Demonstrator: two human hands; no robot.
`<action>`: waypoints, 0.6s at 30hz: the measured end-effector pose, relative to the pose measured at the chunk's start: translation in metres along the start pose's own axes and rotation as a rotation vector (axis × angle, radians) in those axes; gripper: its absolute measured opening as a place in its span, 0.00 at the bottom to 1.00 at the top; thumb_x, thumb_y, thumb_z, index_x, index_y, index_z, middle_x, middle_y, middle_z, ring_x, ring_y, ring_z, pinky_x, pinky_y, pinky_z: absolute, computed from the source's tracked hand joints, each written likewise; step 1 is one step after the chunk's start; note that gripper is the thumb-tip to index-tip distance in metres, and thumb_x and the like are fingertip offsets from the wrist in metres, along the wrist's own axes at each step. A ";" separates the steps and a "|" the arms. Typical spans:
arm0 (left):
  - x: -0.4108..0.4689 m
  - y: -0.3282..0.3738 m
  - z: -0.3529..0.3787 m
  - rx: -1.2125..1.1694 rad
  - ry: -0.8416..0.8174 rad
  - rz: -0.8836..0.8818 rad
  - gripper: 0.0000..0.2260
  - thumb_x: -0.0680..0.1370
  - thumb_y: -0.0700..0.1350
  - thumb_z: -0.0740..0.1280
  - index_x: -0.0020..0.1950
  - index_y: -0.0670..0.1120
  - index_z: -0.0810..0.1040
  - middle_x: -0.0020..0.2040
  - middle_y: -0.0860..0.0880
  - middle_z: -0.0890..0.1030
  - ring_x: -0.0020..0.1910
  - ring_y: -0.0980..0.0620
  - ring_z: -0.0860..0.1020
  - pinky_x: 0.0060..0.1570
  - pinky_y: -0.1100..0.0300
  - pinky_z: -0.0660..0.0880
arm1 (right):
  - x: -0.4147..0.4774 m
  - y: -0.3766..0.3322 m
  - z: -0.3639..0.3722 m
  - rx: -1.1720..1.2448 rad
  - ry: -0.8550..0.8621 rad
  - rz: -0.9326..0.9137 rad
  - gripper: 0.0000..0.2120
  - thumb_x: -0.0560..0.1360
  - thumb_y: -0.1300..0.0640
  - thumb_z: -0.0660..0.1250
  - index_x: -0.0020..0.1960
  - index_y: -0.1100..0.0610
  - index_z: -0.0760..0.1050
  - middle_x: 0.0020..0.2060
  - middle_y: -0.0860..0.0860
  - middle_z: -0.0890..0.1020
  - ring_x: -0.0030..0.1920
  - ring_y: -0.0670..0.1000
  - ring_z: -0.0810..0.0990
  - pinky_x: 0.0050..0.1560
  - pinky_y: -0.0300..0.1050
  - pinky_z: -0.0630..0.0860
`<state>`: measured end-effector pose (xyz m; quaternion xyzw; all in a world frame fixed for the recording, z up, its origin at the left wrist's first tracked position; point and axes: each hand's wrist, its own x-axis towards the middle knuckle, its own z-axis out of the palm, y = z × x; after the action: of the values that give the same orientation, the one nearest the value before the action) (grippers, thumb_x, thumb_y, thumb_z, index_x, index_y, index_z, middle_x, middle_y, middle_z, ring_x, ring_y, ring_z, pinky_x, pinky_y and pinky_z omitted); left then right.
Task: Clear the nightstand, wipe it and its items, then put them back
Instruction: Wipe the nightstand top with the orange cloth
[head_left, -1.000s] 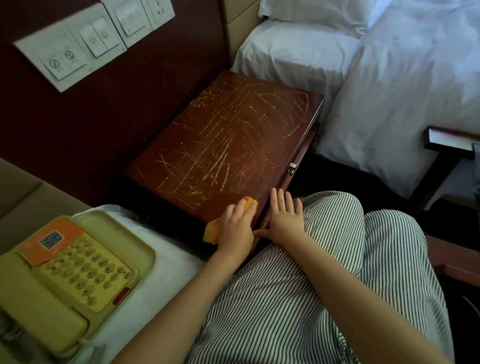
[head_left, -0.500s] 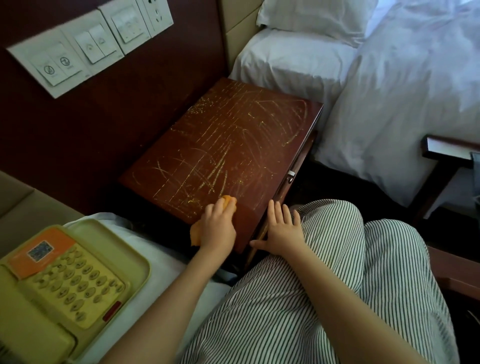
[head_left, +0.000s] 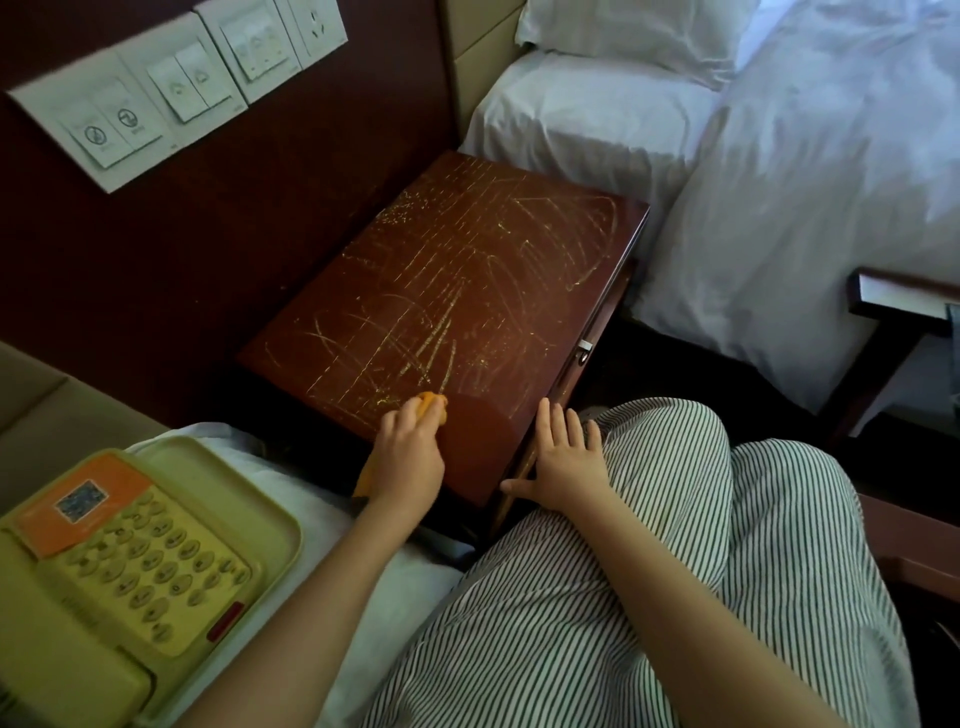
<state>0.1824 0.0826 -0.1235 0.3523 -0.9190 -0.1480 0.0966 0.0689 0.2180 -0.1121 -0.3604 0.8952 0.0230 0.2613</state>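
Wiping looks to be the step in hand, and only just begun. The left hand (head_left: 408, 460) presses an orange cloth (head_left: 431, 402) onto the near edge of the nightstand (head_left: 467, 291). Its fingers are curled together over the cloth, which bunches out past the fingertips and trails back under the wrist. Just to the right of those fingers lies a small dark patch (head_left: 483, 431) that shows no marks, so I judge that corner is done. Beyond the fingertips, nearly all of the top carries pale yellow streaks (head_left: 447, 332), out to the far edge by the wall and the bed (head_left: 779, 208).

The right hand (head_left: 566, 457) lies flat with its fingers straight and a little apart, holding nothing. It rests on the striped knee (head_left: 675, 467) at the near front corner of the nightstand. Whether its thumb touches the wood I cannot tell from this angle.

Clearing seems finished, since nothing stands on the top. The telephone (head_left: 130, 571) sits well behind and to the left of the cloth hand, on a white sheet (head_left: 405, 587). It shows no sign either way of having been wiped. By my reading, most of the top, the phone itself and putting it back are all left to do.
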 end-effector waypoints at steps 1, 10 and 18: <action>0.006 0.008 0.002 0.005 0.003 -0.033 0.22 0.80 0.37 0.55 0.73 0.50 0.63 0.71 0.48 0.66 0.63 0.48 0.65 0.60 0.56 0.67 | -0.001 -0.001 -0.001 -0.006 0.011 0.001 0.52 0.72 0.32 0.59 0.75 0.59 0.30 0.76 0.56 0.38 0.76 0.56 0.38 0.73 0.55 0.38; -0.026 0.033 0.014 -0.083 -0.155 0.369 0.22 0.78 0.35 0.58 0.71 0.49 0.67 0.69 0.47 0.69 0.63 0.46 0.68 0.62 0.53 0.69 | -0.002 -0.001 -0.003 0.005 0.027 0.006 0.51 0.73 0.34 0.61 0.76 0.59 0.32 0.76 0.56 0.37 0.76 0.56 0.38 0.73 0.55 0.37; -0.006 -0.011 -0.001 -0.101 -0.052 0.113 0.19 0.80 0.37 0.57 0.71 0.48 0.68 0.67 0.47 0.71 0.61 0.46 0.68 0.60 0.53 0.70 | -0.004 -0.002 -0.006 -0.006 0.038 -0.006 0.51 0.73 0.33 0.61 0.76 0.60 0.33 0.76 0.57 0.37 0.76 0.57 0.38 0.73 0.56 0.38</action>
<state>0.1941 0.0786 -0.1269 0.2907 -0.9309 -0.1978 0.0984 0.0702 0.2181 -0.1046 -0.3644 0.8987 0.0179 0.2434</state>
